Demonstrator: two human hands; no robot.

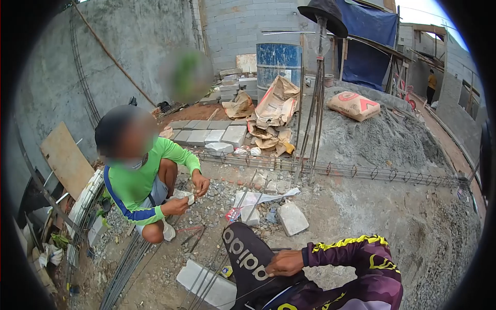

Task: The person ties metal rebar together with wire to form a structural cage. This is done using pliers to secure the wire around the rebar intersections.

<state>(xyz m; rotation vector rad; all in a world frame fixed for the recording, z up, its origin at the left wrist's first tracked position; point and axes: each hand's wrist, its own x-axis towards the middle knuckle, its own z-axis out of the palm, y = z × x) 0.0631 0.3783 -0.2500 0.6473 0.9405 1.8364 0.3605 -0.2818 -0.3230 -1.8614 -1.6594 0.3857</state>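
Observation:
My right hand (pixel 285 262) is closed over the dark trouser leg (pixel 248 256), its fingers curled down. A thin wire (pixel 253 291) runs from its fingertips toward the lower left. My left hand is not in view. Beside the leg, thin steel bars (pixel 209 279) pass over a pale block (pixel 206 284). Across from me squats a person in a green top (pixel 137 178); both of that person's hands (pixel 188 194) are closed near each other, around something small and pale.
A long rebar cage (pixel 351 170) crosses the ground ahead. Behind it are a blue drum (pixel 279 64), torn paper sacks (pixel 276 106), a full sack (pixel 354 105) and a grey sand heap (pixel 398 134). Rebar (pixel 126 268) lies at lower left. A distant person (pixel 431 85) stands right.

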